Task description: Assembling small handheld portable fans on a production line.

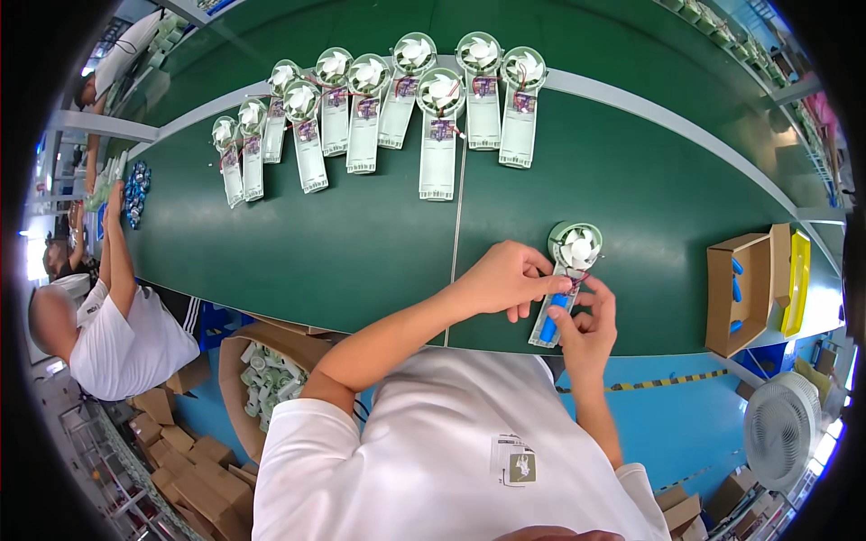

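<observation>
Right by the near edge of the green table (361,243), smooth with a dull sheen, the person holds a small fan (575,245) between both hands, its round head pointing away and its flat handle slanting back toward a white cotton shirt (424,433). I can't tell whether the handle rests on the tabletop. The head is a pale green plastic ring around white curved blades; in the open, shallow handle lies a smooth blue cylinder (551,326), with thin dark and reddish wires above it. The right hand (591,332) grips the handle, thumb flat on the cylinder and forefinger raised near the wires. The left hand (514,281) comes across with bent fingers, its thumb reaching the cylinder's upper end; whether it pinches a wire or only presses, I can't make out. Farther over, ten similar fans (438,167) lie in a loose, uneven arc, their handles pale and boxy, with purplish circuit boards showing below the heads. To the right, an open brown cardboard box (719,307) holds several more blue cylinders (737,288), beside a glossy yellow tray (796,284). Below the table's edge at left, a big carton (236,383) brims with pale green plastic parts (271,374).
</observation>
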{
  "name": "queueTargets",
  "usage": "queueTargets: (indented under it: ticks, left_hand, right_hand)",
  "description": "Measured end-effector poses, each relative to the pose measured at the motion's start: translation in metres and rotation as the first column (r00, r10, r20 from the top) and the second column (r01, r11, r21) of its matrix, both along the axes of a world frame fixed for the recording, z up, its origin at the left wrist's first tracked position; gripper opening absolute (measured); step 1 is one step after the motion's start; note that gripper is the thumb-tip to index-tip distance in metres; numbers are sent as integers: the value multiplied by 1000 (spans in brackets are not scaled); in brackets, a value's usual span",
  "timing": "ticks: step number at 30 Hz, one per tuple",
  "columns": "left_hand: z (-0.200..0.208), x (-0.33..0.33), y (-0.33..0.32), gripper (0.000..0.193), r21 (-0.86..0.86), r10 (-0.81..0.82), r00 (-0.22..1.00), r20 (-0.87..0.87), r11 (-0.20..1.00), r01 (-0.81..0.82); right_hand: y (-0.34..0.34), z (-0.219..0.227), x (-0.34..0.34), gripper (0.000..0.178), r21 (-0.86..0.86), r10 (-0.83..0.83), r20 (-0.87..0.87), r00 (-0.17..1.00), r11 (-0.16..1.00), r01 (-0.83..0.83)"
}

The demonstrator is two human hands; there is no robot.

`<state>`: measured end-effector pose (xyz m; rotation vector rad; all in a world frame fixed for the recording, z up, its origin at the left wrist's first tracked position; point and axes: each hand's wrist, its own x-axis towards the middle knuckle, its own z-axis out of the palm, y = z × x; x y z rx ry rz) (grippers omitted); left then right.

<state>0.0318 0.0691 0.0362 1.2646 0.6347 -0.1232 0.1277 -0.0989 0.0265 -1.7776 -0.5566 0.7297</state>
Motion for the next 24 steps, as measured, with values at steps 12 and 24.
queueTargets:
  ticks: [12,24]
  left_hand:
    - [-10,20,-6,34,95,71,996,-56,993,-65]
    - [-5,171,72,34,411,-7,1000,10,912,2]
  right_hand:
    - [1,-15,20,34,36,184,335,924,977,-208]
    - [-23,-19,85,4,7,-122,549,827,990,141]
